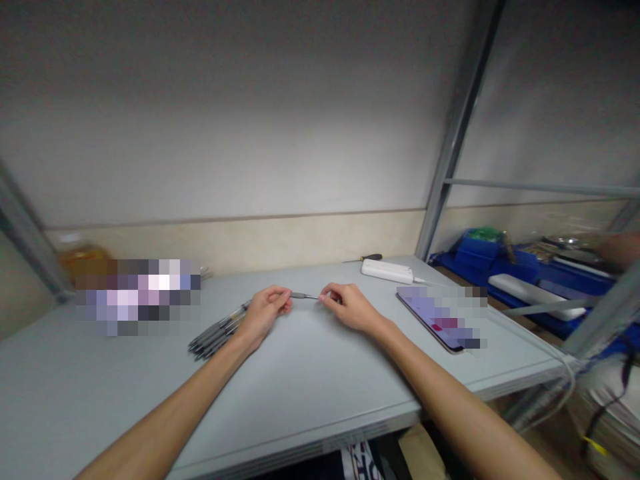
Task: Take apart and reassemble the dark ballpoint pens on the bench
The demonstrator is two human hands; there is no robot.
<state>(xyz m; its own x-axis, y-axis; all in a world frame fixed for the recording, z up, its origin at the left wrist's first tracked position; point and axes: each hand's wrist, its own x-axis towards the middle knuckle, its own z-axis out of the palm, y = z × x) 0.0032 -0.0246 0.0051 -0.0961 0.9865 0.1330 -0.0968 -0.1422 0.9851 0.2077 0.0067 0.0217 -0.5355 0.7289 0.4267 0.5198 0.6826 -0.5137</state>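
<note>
Above the middle of the grey table (300,400), a slim grey pen (299,295) is held level between my two hands. The fingertips of my left hand (263,315) are closed on its thicker grey barrel. On the other side, my right hand (353,307) pinches the thin, metallic-looking end. Whether that end is a refill or a tip is too small to tell. Beside my left wrist lies a bundle of similar grey pens (213,339), partly hidden behind that hand and forearm.
A phone (430,321) lies right of my right hand. Behind it are a white power strip (387,271) with a cable and a screwdriver (373,257). A bottle (83,257) stands back left. Metal posts (457,127) frame the table. Another person's blurred hand (620,253) is over blue bins (475,250).
</note>
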